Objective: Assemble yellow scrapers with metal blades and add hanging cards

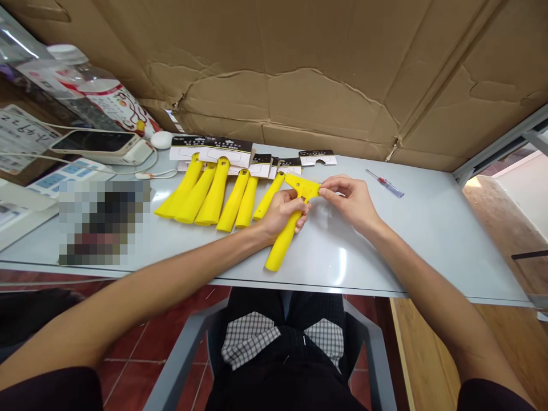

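Note:
My left hand (285, 216) is wrapped round the upper handle of a yellow plastic scraper (280, 251), whose wide T-shaped head points away from me. At the right end of that head, the thumb and fingertips of my right hand (342, 194) are pinched together; whether something small is between them is hidden. Left of the held scraper, several yellow scraper handles (209, 200) lie in a row with black-and-white header cards (226, 153) at their far ends. A small screwdriver (387, 184) with a clear handle rests on the table to the right of my right hand.
Brown cardboard (299, 97) stands along the back of the white table (428, 251). On the left are a phone (96, 140), a cable, plastic bottles (109, 94) and a printed box (64, 174). A metal frame (505, 142) borders the right side.

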`<action>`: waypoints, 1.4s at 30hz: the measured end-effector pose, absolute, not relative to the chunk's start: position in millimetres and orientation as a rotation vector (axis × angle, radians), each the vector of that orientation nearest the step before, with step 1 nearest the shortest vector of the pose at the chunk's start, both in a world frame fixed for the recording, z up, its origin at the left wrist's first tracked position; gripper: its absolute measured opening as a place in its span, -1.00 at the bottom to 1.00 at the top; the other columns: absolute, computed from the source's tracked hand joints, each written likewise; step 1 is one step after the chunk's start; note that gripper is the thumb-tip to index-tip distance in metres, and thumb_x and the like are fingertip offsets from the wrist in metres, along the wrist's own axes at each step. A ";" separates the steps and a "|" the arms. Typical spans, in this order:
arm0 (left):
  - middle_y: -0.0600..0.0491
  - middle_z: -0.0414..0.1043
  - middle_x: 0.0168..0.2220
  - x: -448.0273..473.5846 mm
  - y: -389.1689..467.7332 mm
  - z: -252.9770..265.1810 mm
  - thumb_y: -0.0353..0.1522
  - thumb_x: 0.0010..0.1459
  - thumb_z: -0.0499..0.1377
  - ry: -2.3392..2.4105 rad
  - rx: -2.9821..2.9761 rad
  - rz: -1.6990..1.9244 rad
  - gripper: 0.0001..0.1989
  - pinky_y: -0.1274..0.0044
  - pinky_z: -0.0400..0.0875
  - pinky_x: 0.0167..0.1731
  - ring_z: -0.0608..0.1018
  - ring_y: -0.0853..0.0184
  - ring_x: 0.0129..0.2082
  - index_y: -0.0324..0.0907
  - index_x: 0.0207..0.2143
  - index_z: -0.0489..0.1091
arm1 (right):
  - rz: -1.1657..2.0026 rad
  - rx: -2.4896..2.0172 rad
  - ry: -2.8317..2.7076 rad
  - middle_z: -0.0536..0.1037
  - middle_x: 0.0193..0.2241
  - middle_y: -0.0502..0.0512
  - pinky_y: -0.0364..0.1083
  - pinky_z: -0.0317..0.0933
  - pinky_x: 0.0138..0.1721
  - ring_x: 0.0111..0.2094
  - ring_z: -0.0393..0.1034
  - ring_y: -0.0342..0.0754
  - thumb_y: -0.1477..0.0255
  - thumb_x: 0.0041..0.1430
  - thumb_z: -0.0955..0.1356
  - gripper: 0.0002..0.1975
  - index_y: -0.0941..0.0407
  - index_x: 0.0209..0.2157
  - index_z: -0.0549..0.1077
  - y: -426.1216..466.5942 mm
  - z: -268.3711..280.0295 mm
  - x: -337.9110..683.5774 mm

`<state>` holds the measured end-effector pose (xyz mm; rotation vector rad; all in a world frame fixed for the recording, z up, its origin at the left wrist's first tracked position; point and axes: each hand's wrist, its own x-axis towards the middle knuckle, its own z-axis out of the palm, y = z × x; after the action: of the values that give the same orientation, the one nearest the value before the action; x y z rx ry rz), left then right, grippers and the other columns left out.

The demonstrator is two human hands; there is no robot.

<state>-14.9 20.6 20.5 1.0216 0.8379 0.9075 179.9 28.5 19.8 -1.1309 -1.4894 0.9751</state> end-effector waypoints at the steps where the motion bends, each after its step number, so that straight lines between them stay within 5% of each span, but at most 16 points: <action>1: 0.14 0.31 -0.68 -14.7 20.9 20.2 -0.35 -0.19 0.30 0.839 1.021 0.904 -0.82 0.58 0.19 -0.78 0.31 0.46 -0.77 -0.19 -0.52 0.34 | 0.977 -1.129 -1.491 0.65 -0.11 0.15 0.08 0.46 -0.02 -0.13 0.57 0.04 0.24 0.10 0.58 -0.81 0.06 -0.34 0.68 28.9 19.6 180.2; 17: 0.14 0.30 -0.71 -14.7 20.4 17.7 -0.34 -0.16 0.29 0.862 1.027 0.903 -0.83 0.58 0.20 -0.77 0.30 0.45 -0.78 -0.18 -0.51 0.34 | 0.817 -1.244 -1.516 0.65 -0.07 0.19 0.03 0.45 -0.20 -0.14 0.56 0.05 0.22 0.16 0.53 -0.80 0.07 -0.32 0.68 23.7 17.7 172.7; 23: 0.13 0.30 -0.71 -15.2 21.9 15.8 -0.34 -0.16 0.28 0.852 1.016 0.885 -0.83 0.58 0.18 -0.77 0.30 0.45 -0.78 -0.18 -0.52 0.34 | 0.474 -1.191 -1.790 0.64 0.01 0.17 0.18 0.41 0.05 0.09 0.49 0.15 0.27 0.35 0.43 -0.85 0.00 -0.30 0.60 24.5 16.4 176.4; 36: 0.14 0.28 -0.72 -15.6 23.9 16.2 -0.33 -0.17 0.26 0.827 0.996 0.875 -0.85 0.58 0.15 -0.78 0.28 0.46 -0.78 -0.17 -0.56 0.33 | 0.623 -1.220 -1.647 0.64 -0.03 0.16 0.09 0.42 -0.08 0.01 0.54 0.11 0.25 0.31 0.44 -0.83 0.04 -0.30 0.61 25.2 13.4 170.2; 42: 0.12 0.26 -0.75 -16.3 28.0 15.0 -0.34 -0.17 0.25 0.811 0.966 0.861 -0.86 0.59 0.11 -0.78 0.26 0.46 -0.80 -0.17 -0.56 0.32 | 0.649 -1.184 -1.604 0.64 0.00 0.18 0.05 0.45 -0.13 0.03 0.55 0.10 0.06 0.35 0.43 -0.67 0.03 -0.28 0.64 27.3 10.6 171.8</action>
<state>-16.3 28.0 15.0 0.9657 0.8106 0.8610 171.8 27.3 10.6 -1.1844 -1.6043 0.6492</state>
